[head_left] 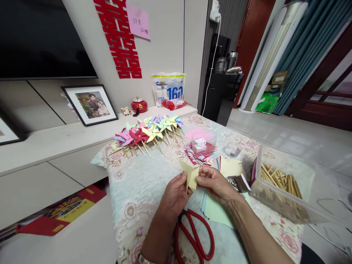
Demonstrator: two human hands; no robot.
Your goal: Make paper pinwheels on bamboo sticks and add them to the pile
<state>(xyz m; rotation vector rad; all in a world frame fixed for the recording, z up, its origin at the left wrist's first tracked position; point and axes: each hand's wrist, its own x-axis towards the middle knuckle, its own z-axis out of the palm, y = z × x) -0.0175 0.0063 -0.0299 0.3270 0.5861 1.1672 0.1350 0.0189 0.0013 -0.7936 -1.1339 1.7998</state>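
Observation:
Both hands pinch a partly folded pale yellow paper pinwheel [190, 175] above the cloth-covered table [143, 183]. My left hand [176, 192] grips its left side with closed fingers. Pressed to its right side is my right hand [216, 183], fingers curled round the paper. Red-handled scissors [195, 236] lie on the cloth just below my wrists. A stack of pastel paper sheets [217, 211] rests under my right forearm.
Several finished coloured pinwheels [150, 134] on sticks lie at the table's far side. A small clear pot with a red base [203, 143] stands on cut paper. A clear plastic box of wooden sticks [280, 183] sits at the right. A framed photo [89, 104] leans on the shelf.

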